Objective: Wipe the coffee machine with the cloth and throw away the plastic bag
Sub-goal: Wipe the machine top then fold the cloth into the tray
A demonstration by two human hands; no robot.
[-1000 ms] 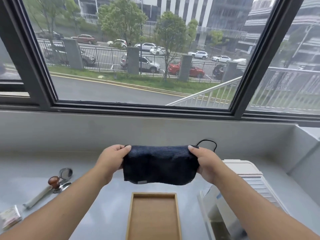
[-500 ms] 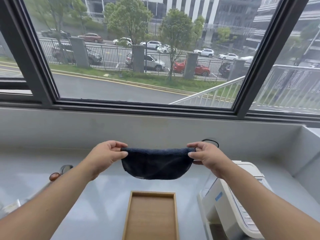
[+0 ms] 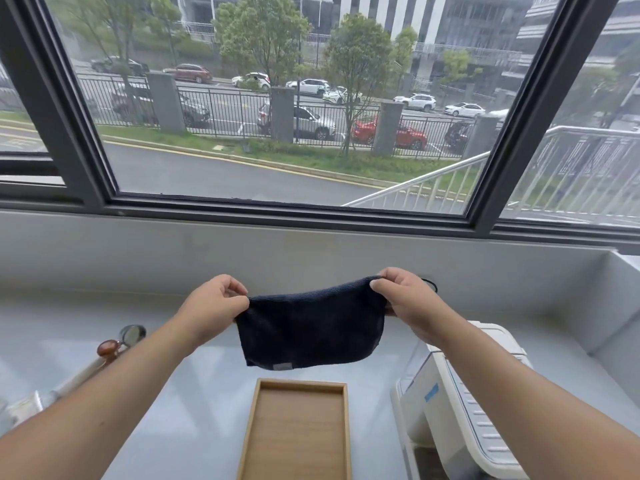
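Observation:
A dark navy cloth (image 3: pixel 311 327) hangs stretched in the air above the counter. My left hand (image 3: pixel 213 303) pinches its top left corner and my right hand (image 3: pixel 403 299) pinches its top right corner. The white coffee machine (image 3: pixel 446 407) stands at the lower right, partly hidden under my right forearm. A crumpled clear plastic bag (image 3: pixel 20 408) shows at the far left edge, mostly hidden behind my left arm.
An empty wooden tray (image 3: pixel 252 431) lies on the grey counter below the cloth. A tamper with a brown knob (image 3: pixel 107 348) and a round metal tool (image 3: pixel 133 334) lie at the left. A black cord (image 3: pixel 431 284) loops behind my right hand. The window sill wall runs behind.
The cloth folded up to a narrow band half a second ago and now hangs longer again, its left corner lower. My hands stayed on both top corners.

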